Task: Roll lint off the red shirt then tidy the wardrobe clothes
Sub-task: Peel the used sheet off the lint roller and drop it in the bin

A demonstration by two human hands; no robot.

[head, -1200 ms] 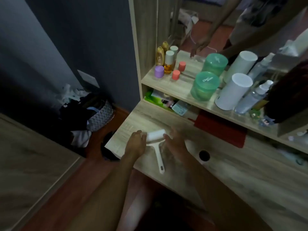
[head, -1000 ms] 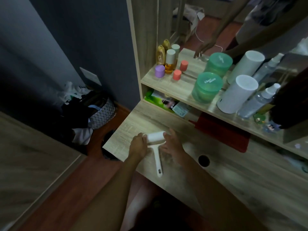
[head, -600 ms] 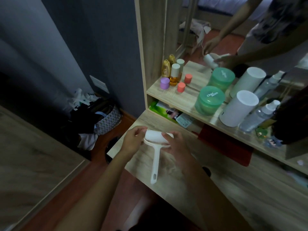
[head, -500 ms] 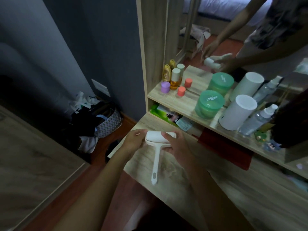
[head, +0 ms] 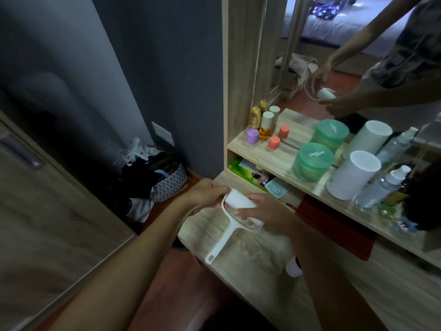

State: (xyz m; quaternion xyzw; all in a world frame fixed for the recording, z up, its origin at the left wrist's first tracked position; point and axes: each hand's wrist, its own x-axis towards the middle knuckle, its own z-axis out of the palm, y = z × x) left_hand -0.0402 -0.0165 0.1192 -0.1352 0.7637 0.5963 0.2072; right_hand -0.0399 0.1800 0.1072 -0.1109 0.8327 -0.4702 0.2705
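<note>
A white lint roller [head: 235, 212] is held just above the left end of the wooden desk [head: 262, 266], its handle pointing down toward me. My left hand [head: 206, 194] grips the roller's left end. My right hand [head: 262, 212] wraps over the roll, fingers curled around it. A flat red item [head: 334, 225] lies under the shelf to the right; I cannot tell whether it is the shirt. The mirror [head: 358, 56] reflects both hands and the roller.
The shelf [head: 281, 158] above the desk carries small bottles, two green jars [head: 312, 161], a white cylinder [head: 353, 177] and spray bottles. A basket of clothes [head: 164, 180] sits on the floor at left by the grey wall. A wardrobe door [head: 47, 223] stands at left.
Both hands lifted the lint roller off the desk. It has tilted, its right end now lower. The view has shifted upward, showing more of the mirror.
</note>
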